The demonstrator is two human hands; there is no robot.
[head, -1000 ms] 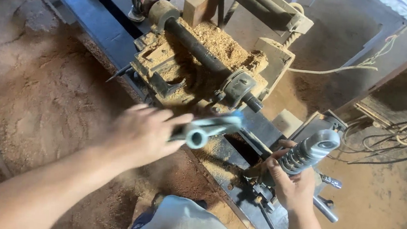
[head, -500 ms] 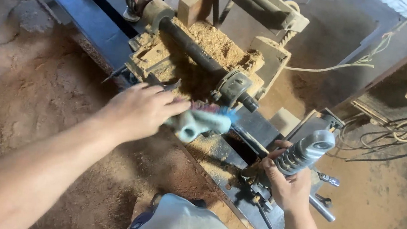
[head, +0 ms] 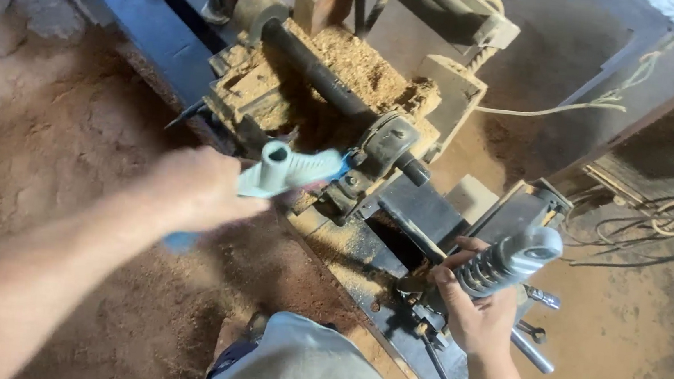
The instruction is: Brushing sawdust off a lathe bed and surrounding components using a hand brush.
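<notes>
My left hand (head: 197, 188) grips a pale blue-grey plastic tool (head: 285, 170) with a round socket on top; its tip points at the metal bearing block (head: 387, 141) of a wood lathe. My right hand (head: 471, 297) is wrapped around a ribbed silver metal handle (head: 511, 260) at the near end of the machine. A dark cylinder (head: 316, 68) is mounted along the lathe, with sawdust heaped behind it (head: 361, 64).
The dark steel lathe bed (head: 151, 19) runs from upper left to lower right. Sawdust covers the floor (head: 71, 123) on the left. Cables (head: 655, 224) lie at the right by a wooden box. A spanner (head: 533, 332) lies near my right hand.
My left hand has swung the blue-grey tool up and left towards the bearing block, turning it so the socket faces up. The right hand stays on the silver handle.
</notes>
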